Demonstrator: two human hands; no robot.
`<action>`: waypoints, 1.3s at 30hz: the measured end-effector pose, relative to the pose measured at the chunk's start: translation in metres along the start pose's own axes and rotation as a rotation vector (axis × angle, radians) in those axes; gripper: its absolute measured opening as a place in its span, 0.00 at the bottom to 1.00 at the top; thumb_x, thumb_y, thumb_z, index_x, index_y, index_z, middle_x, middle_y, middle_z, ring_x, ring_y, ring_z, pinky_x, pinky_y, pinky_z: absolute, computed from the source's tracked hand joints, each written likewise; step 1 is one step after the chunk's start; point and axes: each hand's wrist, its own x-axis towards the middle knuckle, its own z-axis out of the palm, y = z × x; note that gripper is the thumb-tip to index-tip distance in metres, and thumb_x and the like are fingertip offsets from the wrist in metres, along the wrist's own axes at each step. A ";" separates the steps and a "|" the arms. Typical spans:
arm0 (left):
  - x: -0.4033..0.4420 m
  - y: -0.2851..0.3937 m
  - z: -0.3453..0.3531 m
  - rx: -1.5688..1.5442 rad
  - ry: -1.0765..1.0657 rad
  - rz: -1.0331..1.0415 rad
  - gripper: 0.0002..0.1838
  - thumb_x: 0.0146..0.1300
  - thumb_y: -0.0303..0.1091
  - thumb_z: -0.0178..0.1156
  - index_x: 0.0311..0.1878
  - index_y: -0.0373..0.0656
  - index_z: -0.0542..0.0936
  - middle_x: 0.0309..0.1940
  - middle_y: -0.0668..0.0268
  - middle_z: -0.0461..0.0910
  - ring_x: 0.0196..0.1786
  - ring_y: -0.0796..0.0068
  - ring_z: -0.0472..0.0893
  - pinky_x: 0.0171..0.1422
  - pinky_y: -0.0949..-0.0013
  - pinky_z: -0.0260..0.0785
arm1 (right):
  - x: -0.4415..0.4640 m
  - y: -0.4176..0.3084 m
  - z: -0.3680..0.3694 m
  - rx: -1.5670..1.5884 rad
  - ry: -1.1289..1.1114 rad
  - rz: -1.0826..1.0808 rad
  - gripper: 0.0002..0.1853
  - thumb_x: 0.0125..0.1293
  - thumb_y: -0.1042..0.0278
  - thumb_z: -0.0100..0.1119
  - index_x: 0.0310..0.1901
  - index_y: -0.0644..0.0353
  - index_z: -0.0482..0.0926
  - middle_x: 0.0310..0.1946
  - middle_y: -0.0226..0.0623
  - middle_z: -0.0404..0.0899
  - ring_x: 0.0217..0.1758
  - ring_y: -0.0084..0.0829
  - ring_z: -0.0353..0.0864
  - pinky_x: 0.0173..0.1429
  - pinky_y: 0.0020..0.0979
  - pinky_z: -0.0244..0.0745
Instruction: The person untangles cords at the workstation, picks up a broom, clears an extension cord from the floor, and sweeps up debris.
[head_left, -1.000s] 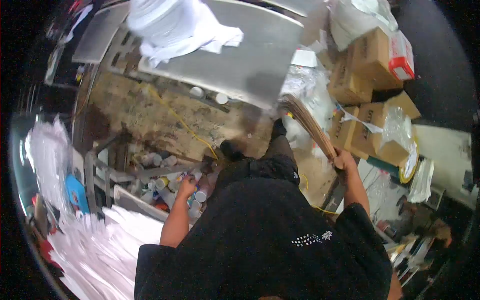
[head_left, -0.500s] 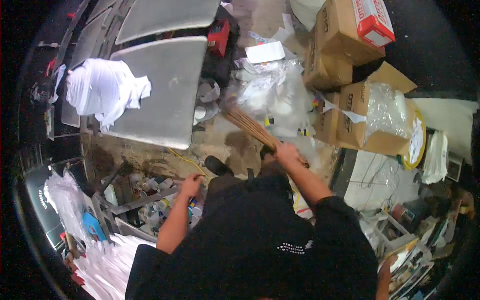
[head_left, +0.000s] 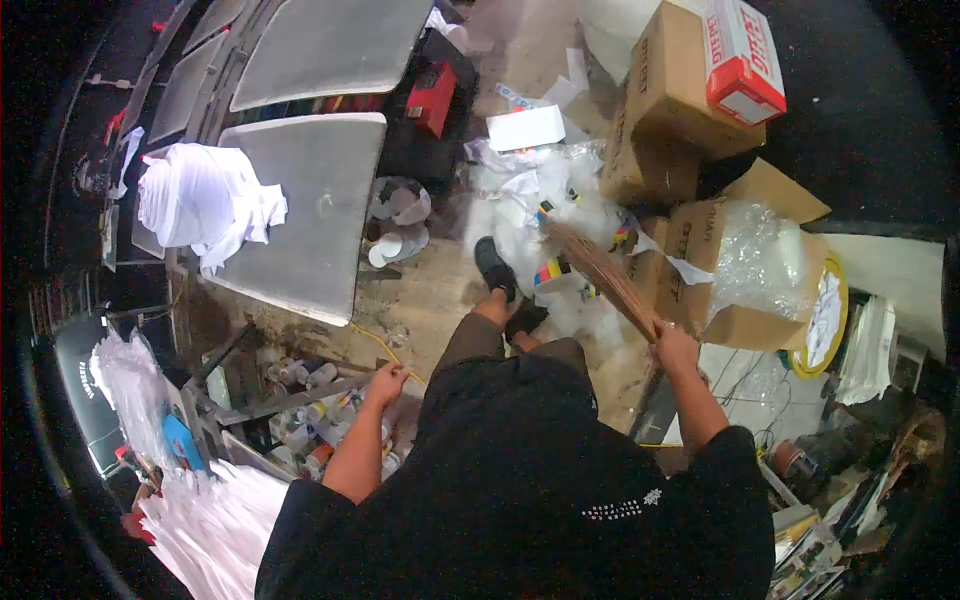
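Observation:
My right hand (head_left: 677, 350) is wrapped round the tied end of a stick broom (head_left: 610, 275). Its bristles slant up and left over clear plastic bags (head_left: 535, 205) on the floor. Beside the bristle tips lies a small box with coloured stripes (head_left: 551, 270). My left hand (head_left: 388, 383) hangs at the other side of my body with its fingers curled together and nothing visible in them. Just past it, a yellow cord (head_left: 375, 342) runs along the floor. My feet, in dark shoes (head_left: 493, 262), stand at the near edge of the plastic.
Cardboard boxes (head_left: 690, 235) are stacked on the right, a red-and-white box (head_left: 745, 65) on top. Flat grey platens (head_left: 305, 215) stand on the left, one bearing a white cloth bundle (head_left: 205, 200). Bottles and cans (head_left: 310, 420) crowd a low frame at lower left.
My right hand has swung to the right with the broom, and the bristles have moved right across the plastic. One foot has stepped forward. My left hand stays low at my side.

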 end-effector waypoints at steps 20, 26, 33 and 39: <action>-0.022 0.153 -0.090 0.024 -0.003 0.331 0.20 0.60 0.40 0.57 0.53 0.41 0.74 0.37 0.52 0.80 0.42 0.59 0.81 0.46 0.62 0.71 | 0.081 -0.235 -0.068 0.641 -0.040 -0.057 0.25 0.59 0.52 0.52 0.54 0.58 0.72 0.43 0.52 0.78 0.47 0.51 0.78 0.49 0.47 0.74; -0.048 0.129 -0.105 0.006 -0.151 0.259 0.20 0.61 0.43 0.57 0.53 0.42 0.75 0.40 0.53 0.80 0.44 0.59 0.80 0.49 0.63 0.70 | 0.149 -0.281 -0.047 0.336 -0.232 0.114 0.14 0.62 0.60 0.53 0.44 0.58 0.81 0.49 0.42 0.78 0.50 0.36 0.79 0.46 0.40 0.77; 0.025 0.183 -0.130 0.168 -0.365 0.569 0.19 0.63 0.43 0.55 0.53 0.42 0.75 0.42 0.53 0.79 0.44 0.61 0.80 0.50 0.62 0.70 | 0.049 -0.168 0.006 0.231 -0.271 0.446 0.13 0.59 0.66 0.55 0.46 0.57 0.80 0.47 0.36 0.78 0.48 0.34 0.80 0.45 0.38 0.78; 0.095 0.227 -0.161 -0.050 -0.384 0.685 0.18 0.63 0.41 0.56 0.52 0.40 0.75 0.39 0.56 0.80 0.42 0.65 0.79 0.49 0.66 0.69 | -0.061 -0.156 0.026 0.242 -0.246 0.562 0.18 0.59 0.68 0.53 0.52 0.51 0.77 0.50 0.40 0.76 0.50 0.38 0.79 0.47 0.42 0.78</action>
